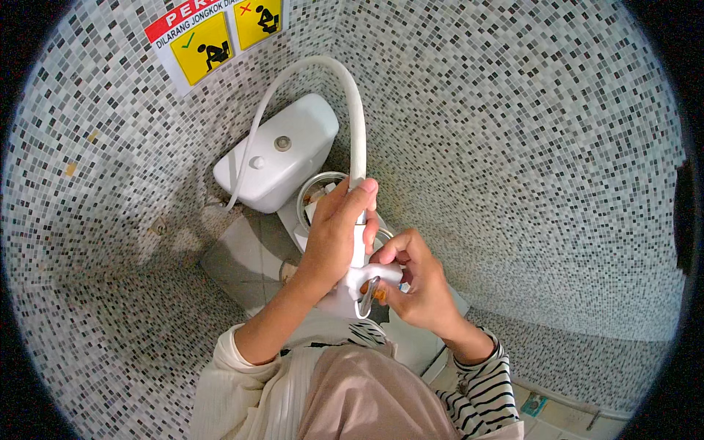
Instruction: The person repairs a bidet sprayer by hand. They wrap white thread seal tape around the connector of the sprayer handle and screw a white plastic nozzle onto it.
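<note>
1. Gripping the white sprayer (358,248) with the left hand (334,238), fingers curled tightly round its straight handle, thumb reaching toward the far end and touching the white hose (357,125).
2. Pinching the sprayer's curved near end between thumb and fingers of the right hand (423,292), from the right side.
3. Visible beside the right thumb: a bent metal lever (366,299) and a small orange piece (380,293), partly covered. Cannot tell its kind, nor whether pinched too or merely lying behind.
4. Held mid-scene, the sprayer, roughly lengthwise from far to near, over a white surface (337,302) mostly covered by hands and forearms.
5. Arching from the sprayer toward the far side, then bending left and back nearer, across the left part of a white cistern (304,158), down to the wall at left.
6. Set far and slightly left of the hands: the cistern, with a round metal button (283,144) and, left of it, a white knob (256,163).
7. Just beyond the left hand: a round pale rim (323,176), partly hidden.
8. All around: mosaic-tiled walls (477,110); at far left, a sign (202,59) with yellow panels.
9. Nearest: a cream sleeve (227,389) at left, a striped sleeve (480,392) at right, brownish-pink cloth (374,400) between.
</note>
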The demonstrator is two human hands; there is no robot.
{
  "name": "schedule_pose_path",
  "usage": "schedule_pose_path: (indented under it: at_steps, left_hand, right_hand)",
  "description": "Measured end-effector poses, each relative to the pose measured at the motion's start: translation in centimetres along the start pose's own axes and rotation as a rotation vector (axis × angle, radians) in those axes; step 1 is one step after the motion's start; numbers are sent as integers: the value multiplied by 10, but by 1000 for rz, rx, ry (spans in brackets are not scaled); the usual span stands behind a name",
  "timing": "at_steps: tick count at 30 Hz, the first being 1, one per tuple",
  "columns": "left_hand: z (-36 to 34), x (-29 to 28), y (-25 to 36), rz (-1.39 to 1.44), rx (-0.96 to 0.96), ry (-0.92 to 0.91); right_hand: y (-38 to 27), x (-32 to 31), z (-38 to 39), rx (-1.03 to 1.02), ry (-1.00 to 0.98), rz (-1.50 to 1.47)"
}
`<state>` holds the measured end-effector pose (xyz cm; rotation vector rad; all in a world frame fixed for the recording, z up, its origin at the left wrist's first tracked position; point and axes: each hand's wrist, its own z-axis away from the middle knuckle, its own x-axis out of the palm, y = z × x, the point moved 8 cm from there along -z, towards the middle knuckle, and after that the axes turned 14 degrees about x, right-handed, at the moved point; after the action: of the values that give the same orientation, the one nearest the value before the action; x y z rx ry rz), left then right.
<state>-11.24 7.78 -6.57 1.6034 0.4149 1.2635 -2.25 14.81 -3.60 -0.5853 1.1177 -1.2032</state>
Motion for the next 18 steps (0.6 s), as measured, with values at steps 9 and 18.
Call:
schedule_pose_path:
  at_steps: [9, 18]
  left_hand:
    - [-1, 7, 4, 4, -8, -64]
    - [-2, -1, 2, -23, 13, -5]
  right_hand:
    - [16, 5, 4, -139, -29, -366]
    - [15, 8, 5, -184, -274, -480]
